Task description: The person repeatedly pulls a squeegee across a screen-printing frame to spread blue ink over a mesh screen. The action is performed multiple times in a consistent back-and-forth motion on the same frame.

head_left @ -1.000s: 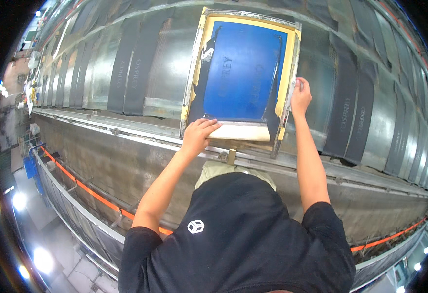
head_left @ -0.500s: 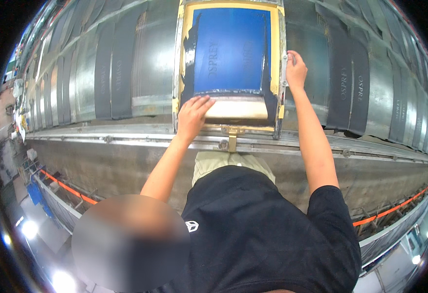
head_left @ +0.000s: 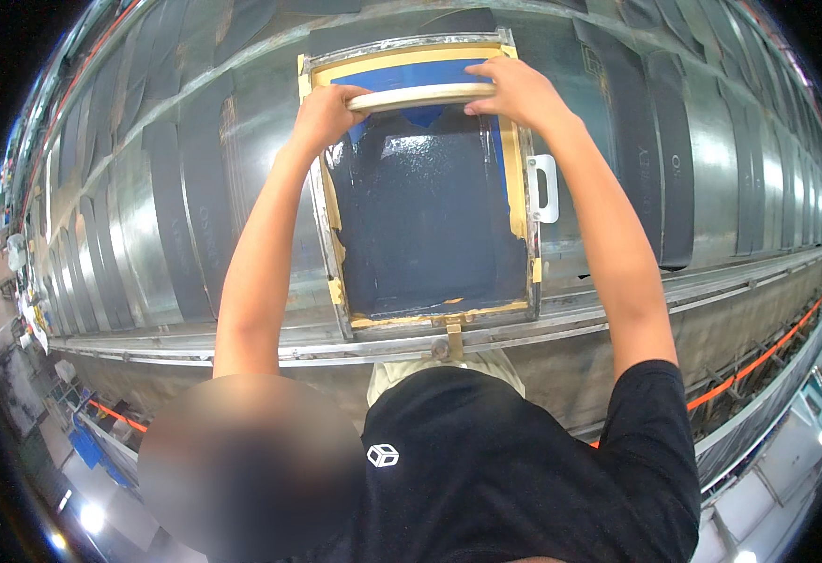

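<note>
A screen-printing frame (head_left: pixel 535 253) edged in yellow tape lies on the long metal table. Across its far part is a pale squeegee (head_left: pixel 420 98), held at both ends. My left hand (head_left: pixel 325 119) is closed on the left end, and my right hand (head_left: pixel 521 94) grips the right end with thumb and fingers. Wet dark ink (head_left: pixel 430 216) coats most of the mesh on the near side of the squeegee. Blue mesh (head_left: pixel 397 77) shows in a strip beyond it. A white handle (head_left: pixel 544 188) sticks out from the frame's right side.
Dark fabric panels (head_left: pixel 641 150) lie in rows on the table to both sides. A metal rail (head_left: pixel 617 311) runs along the near edge, where a brass-coloured bracket (head_left: pixel 454 340) meets the frame. Orange strips (head_left: pixel 758 357) line a lower structure behind me.
My right hand has left the frame's side handle and now holds the squeegee. Both hands have carried the squeegee from the near end to the far end, and dark ink now covers the blue mesh.
</note>
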Action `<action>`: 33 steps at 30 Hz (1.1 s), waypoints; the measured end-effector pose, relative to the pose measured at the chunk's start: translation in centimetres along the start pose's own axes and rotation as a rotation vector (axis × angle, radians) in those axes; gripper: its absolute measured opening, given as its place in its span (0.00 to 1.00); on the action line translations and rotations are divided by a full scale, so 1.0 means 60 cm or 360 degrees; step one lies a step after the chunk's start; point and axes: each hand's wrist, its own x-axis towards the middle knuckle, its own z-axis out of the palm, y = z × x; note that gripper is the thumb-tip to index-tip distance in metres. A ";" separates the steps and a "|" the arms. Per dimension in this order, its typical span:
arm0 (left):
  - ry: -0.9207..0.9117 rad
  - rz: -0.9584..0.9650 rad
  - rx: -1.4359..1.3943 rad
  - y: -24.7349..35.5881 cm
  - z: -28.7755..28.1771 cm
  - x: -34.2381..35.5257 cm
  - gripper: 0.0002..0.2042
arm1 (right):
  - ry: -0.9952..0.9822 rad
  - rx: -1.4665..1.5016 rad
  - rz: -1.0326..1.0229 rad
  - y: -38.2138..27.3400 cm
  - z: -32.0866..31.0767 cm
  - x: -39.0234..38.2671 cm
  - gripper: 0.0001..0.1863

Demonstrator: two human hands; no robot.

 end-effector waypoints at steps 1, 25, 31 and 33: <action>-0.0006 -0.0002 -0.0029 -0.001 0.004 0.011 0.16 | -0.0097 0.0013 0.0068 0.006 0.012 0.023 0.25; 0.0302 0.0133 0.0058 0.081 0.104 -0.292 0.19 | 0.0323 -0.0174 -0.0250 -0.062 0.126 -0.251 0.22; -0.0018 -0.0129 0.0200 0.006 0.008 -0.004 0.15 | 0.0011 -0.0050 0.0002 0.021 0.061 0.030 0.15; -0.0041 -0.0087 0.0223 -0.008 -0.006 0.046 0.16 | -0.0017 -0.0103 0.0005 0.039 0.055 0.077 0.16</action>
